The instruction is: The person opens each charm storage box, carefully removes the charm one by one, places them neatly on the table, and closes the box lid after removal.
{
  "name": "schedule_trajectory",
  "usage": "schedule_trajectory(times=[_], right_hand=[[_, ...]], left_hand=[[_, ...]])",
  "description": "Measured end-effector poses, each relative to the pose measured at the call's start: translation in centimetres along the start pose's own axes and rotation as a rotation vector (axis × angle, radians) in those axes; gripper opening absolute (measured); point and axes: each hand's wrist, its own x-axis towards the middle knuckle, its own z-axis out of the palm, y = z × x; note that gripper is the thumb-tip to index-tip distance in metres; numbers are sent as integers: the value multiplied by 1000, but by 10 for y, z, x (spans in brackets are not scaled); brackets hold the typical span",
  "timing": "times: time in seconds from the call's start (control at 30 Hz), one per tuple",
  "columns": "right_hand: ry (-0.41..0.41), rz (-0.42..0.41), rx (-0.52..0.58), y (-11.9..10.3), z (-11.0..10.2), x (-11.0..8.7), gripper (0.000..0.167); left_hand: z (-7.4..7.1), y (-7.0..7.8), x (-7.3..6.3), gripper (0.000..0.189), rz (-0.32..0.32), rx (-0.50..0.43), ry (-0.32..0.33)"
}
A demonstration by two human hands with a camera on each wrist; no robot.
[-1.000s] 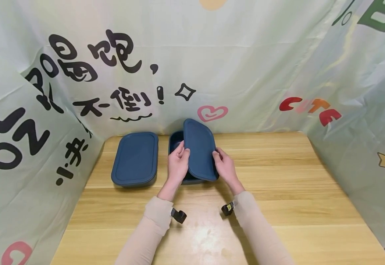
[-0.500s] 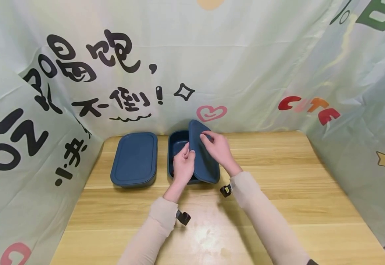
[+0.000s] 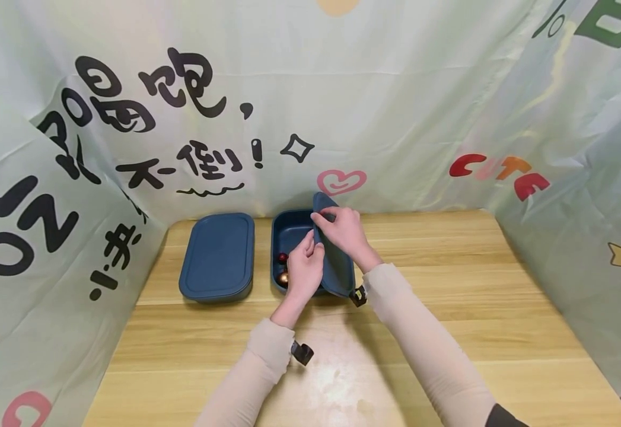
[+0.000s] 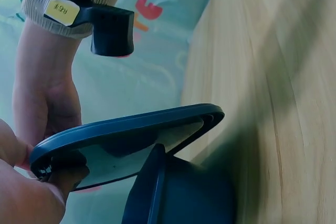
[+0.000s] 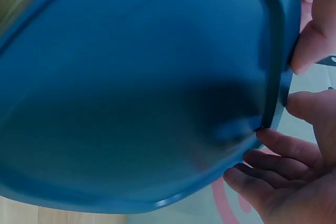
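A dark blue lid (image 3: 338,264) stands tilted over a blue food box (image 3: 291,230), its left edge raised. My left hand (image 3: 305,271) pinches that raised edge near its middle; in the left wrist view, part of the hand (image 4: 29,198) reaches under the lid's rim. Farther back along the same edge, my right hand (image 3: 346,232) holds the lid between thumb and fingers, as the right wrist view shows the hand (image 5: 294,182) at the rim. Inside the box lie a dark red ball (image 3: 282,258) and a shiny copper-coloured ball (image 3: 283,278). The lid and hands hide the box's right side.
A second blue box with its lid on (image 3: 217,256) stands to the left on the wooden table (image 3: 438,332). Printed cloth (image 3: 395,118) hangs behind the table and along both sides.
My right hand has gone from the lid's right edge to its raised left edge. The lid has tipped up further to the right, and the balls in the box have come into view.
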Motion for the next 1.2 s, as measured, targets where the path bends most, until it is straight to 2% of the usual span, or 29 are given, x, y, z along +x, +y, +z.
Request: schedule_trajectory(times=[0.23,0.43,0.63,0.7,0.9,1.03,1.2], right_hand=[[51,44,-13,-5,-1,-3,38],[123,83,13,-6,-5,-5,31],[183,170,86,-1,-13,-8,29],[186,194,113,1,-16,-9,29],[181,264,209,5,-24,-12,28],[173,295,261,10,-32,-13,30],[154,331,294,19,-44,-17,33]], left_hand=[[7,4,-4,51,38,-68,-61],[16,4,-5,50,63,-70,-52],[23,2,-6,49,83,-90,-78],[24,3,-7,48,84,-71,-78],[28,4,-10,44,95,66,-80],[27,1,-9,42,105,86,-125],[23,-5,-7,43,82,64,-203]])
